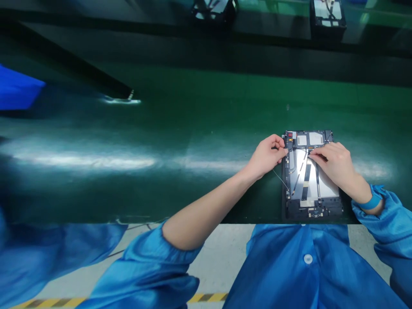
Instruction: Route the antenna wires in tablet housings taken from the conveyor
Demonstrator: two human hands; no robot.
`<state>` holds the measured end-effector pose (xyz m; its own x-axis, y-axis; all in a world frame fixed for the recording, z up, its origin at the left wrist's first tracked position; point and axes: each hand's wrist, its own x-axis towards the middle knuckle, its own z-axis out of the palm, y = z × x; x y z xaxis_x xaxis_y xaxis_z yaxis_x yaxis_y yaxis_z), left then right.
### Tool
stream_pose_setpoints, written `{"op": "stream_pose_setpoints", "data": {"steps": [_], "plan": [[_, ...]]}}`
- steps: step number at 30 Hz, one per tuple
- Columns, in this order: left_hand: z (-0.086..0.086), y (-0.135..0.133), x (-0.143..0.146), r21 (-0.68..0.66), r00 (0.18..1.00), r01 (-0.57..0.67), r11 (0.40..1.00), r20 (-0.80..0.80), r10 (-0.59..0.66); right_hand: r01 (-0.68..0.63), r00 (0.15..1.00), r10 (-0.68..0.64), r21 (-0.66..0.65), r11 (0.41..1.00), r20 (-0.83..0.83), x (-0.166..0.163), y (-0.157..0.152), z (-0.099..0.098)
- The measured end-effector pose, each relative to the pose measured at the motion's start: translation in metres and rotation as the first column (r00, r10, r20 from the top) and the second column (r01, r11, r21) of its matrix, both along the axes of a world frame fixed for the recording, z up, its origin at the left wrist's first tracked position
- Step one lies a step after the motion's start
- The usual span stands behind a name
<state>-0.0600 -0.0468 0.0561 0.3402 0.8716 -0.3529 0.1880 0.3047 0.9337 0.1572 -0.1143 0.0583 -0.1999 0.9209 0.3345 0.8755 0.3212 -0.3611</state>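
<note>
An opened tablet [328, 182] lies flat near the front edge of the green bench, its silver inner plate, thin black flex cables and small circuit boards exposed. My left hand [266, 155] is at its upper left edge, thumb and fingers pinched together; a thin wire [280, 179] runs below this hand to the tablet's left side. Over the upper middle of the plate, my right hand [334, 161] pinches at the end of a thin flex cable. The fingertips hide exactly what the left hand grips.
A raised dark shelf runs along the back, bearing two black units [328, 19] with silver parts. A dark slanted post [80, 64] meets the bench at left, near a blue object [19, 89]. Another person's blue sleeve [58, 253] is at lower left.
</note>
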Motion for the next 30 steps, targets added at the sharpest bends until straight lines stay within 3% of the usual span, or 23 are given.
{"op": "stream_pose_setpoints", "data": {"steps": [4,7,11,15,17,24,27,30], "plan": [[0.002,0.005,0.0,0.084,0.993,0.043,0.996,-0.115,-0.033,-0.002,0.999,0.002,0.004,1.0,-0.032,0.003,-0.001,0.0],[0.015,0.019,0.0,0.187,0.912,0.244,0.952,-0.377,-0.16,-0.006,0.998,0.007,0.005,1.0,-0.068,0.006,-0.001,0.0],[0.04,0.038,0.005,0.261,0.701,0.523,0.811,-0.673,-0.236,-0.017,0.992,0.018,0.015,1.0,-0.128,0.009,0.001,0.0],[0.053,0.051,0.018,0.241,0.532,0.716,0.655,-0.796,-0.288,-0.001,0.987,-0.001,-0.011,1.0,-0.163,0.012,0.003,0.001],[0.054,0.055,0.025,0.217,0.477,0.765,0.607,-0.823,-0.307,0.01,0.986,-0.017,-0.043,0.999,-0.168,0.012,0.003,0.002],[0.056,0.061,0.042,0.131,0.322,0.822,0.554,-0.91,-0.262,0.085,0.966,-0.096,-0.056,0.995,-0.239,0.02,0.01,0.001],[0.057,0.061,0.039,0.14,0.323,0.825,0.548,-0.911,-0.254,0.166,0.953,-0.177,-0.064,0.984,-0.248,0.025,0.021,-0.002],[0.062,0.049,0.033,0.177,0.365,0.795,0.58,-0.903,-0.225,0.132,0.982,-0.134,-0.027,0.991,-0.131,0.025,0.029,-0.001]]}}
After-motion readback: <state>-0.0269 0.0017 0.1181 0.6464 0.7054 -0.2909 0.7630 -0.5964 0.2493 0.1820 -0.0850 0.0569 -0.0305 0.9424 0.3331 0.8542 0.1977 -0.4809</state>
